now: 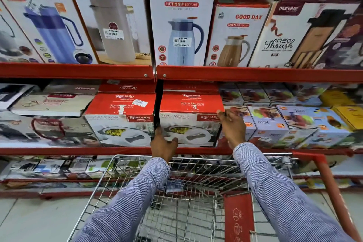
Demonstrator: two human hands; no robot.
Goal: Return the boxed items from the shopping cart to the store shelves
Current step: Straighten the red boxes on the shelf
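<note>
Head view shows both hands clamped on the casserole box (189,120) on the middle shelf (78,151) — left hand (163,144) low, right hand (231,125) at its corner — best slid squarely back, flush beside its twin (119,120).

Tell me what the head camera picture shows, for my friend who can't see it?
Two hands, left hand and right hand, hold a red and white Rishabh box on the middle store shelf, beside a matching box. Below them is a wire shopping cart; flask boxes fill the shelf above.
</note>
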